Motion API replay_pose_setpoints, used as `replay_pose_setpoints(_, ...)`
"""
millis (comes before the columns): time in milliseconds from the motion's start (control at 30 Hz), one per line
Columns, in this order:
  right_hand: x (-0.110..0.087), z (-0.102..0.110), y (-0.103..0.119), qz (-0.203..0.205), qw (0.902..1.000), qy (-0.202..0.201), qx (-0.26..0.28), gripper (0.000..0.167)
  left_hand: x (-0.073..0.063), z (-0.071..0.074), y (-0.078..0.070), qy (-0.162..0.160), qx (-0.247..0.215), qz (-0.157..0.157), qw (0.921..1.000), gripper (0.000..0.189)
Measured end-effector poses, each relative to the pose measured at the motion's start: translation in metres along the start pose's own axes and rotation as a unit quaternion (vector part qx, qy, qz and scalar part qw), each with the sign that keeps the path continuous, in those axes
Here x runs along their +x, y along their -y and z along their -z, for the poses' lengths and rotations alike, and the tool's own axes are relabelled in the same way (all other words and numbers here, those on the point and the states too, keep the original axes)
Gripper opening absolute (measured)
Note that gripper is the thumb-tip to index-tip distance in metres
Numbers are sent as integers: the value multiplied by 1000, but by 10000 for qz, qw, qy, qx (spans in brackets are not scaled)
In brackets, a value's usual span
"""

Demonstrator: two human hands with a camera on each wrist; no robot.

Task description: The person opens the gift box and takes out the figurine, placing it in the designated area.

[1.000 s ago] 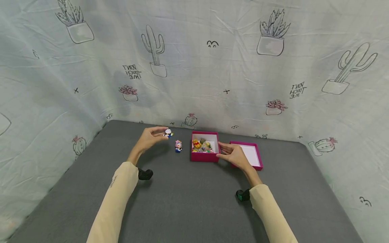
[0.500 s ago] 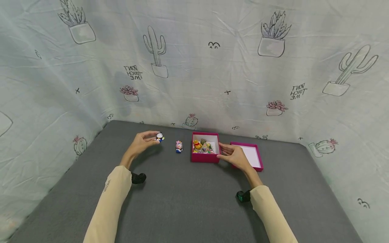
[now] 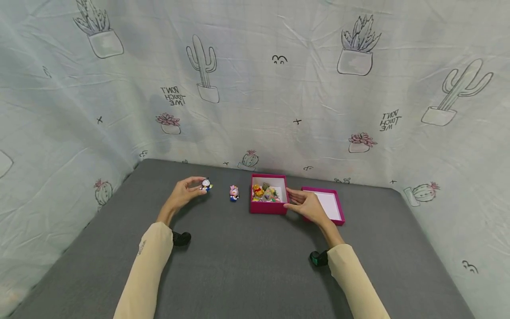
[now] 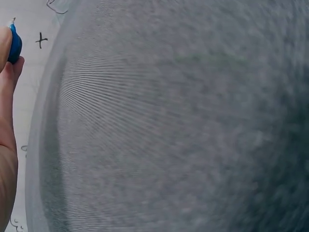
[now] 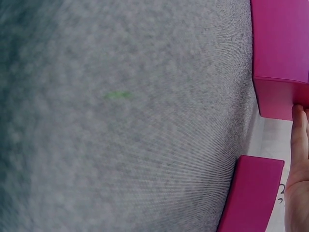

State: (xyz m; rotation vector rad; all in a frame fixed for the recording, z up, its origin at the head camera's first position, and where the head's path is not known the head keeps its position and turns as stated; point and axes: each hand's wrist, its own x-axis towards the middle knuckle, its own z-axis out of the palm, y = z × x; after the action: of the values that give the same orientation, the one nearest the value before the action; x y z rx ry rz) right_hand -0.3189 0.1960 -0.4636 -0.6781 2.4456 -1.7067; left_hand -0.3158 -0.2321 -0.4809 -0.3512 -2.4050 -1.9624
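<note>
My left hand (image 3: 182, 194) pinches a small toy figurine (image 3: 206, 185) with a white head and blue lower body between thumb and fingertips. In the left wrist view only the figurine's blue part (image 4: 16, 46) shows, the rest hidden behind a finger. To its right a pink-and-white figurine (image 3: 234, 193) with blue at its base stands on the grey table. My right hand (image 3: 307, 205) touches the right side of an uncovered magenta box (image 3: 268, 208), fingers extended along that wall and thumb at the front corner. Inside the box lie several small figurines (image 3: 265, 192), among them a yellow-and-red bear.
A magenta box lid (image 3: 338, 206) lies with its white inside up, right of the box and partly behind my right hand. The grey table (image 3: 247, 266) ends at the back against a white curtain (image 3: 255, 88) printed with cacti.
My left hand has carried the white-and-blue figurine to the left and toward me, lower and away from the pink-and-white one. The right hand and the box stay in place.
</note>
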Motion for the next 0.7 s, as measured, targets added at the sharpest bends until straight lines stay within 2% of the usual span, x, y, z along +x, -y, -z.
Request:
replay_pose_setpoints(133,4,0,-15,16,10000,-71,-50,58,-1,-1,4,90,6,-75,9999,44)
replay_pose_setpoints(367,4,0,-17,42,9999,-98,-54,59,3,-9,1,95,-114,292,9995,50)
replay_pose_setpoints(533,4,0,-17,68,9999,-74,-72,59,7,-11,2,167,4,412,9990,50)
replay_pose_setpoints(700,-1,0,7,-32,10000,42,-39,57,8,-13,4,188,119,453,9987,49)
